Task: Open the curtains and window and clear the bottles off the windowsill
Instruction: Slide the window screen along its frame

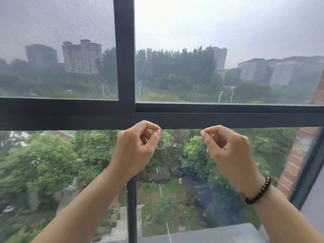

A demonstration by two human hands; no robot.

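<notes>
Both hands hover mid-frame before the window (175,118) — left hand (136,148) and right hand (229,151) each curled, thumb meeting fingertip, holding nothing I can see — a beaded bracelet (259,192) circles the right wrist.

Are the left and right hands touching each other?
Apart. The head view shows trees through the glass between the left hand and right hand.

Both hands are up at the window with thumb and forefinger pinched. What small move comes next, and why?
Probably lower both hands toward the sill. The left hand and right hand hang in front of the dark window frame, each grip holding nothing visible. No curtain or bottles show here, so the bottles likely wait below this view.
</notes>
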